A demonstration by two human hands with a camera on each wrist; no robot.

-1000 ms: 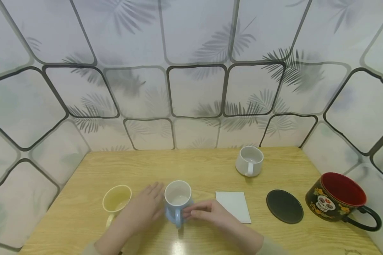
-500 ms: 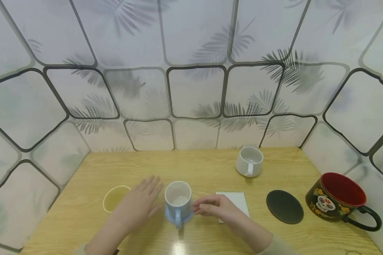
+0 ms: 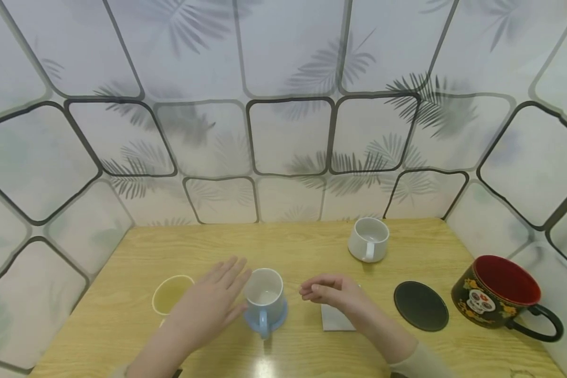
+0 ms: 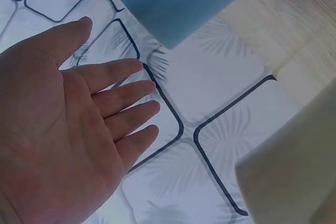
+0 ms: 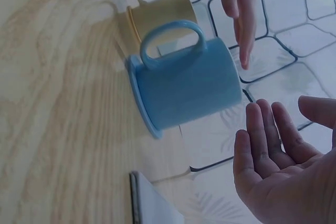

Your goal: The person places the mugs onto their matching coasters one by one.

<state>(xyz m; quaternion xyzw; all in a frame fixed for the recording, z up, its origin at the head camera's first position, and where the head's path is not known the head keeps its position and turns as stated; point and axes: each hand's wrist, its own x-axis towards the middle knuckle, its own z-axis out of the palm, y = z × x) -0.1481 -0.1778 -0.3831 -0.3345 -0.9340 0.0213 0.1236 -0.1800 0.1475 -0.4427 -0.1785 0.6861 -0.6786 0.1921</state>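
Note:
A light blue mug stands upright on a round blue coaster, its handle towards me. To its left my left hand hovers with fingers extended, overlapping the mug's edge in the head view. The left wrist view shows that palm bare, apart from the blue mug. My right hand is raised right of the mug, above a white square coaster it partly covers. Its fingers are loosely bent and hold nothing. Beyond the blue mug in the right wrist view is a yellow mug.
The yellow mug stands at the left, partly behind my left forearm. A white mug sits at the back right. Farther right lie a black round coaster and a large black skull-patterned mug with a red inside. Patterned cloth surrounds the table.
My right hand has drawn away from the blue mug to the right, over the white square coaster. My left hand moved off left, then slightly back right. The blue mug stays in place.

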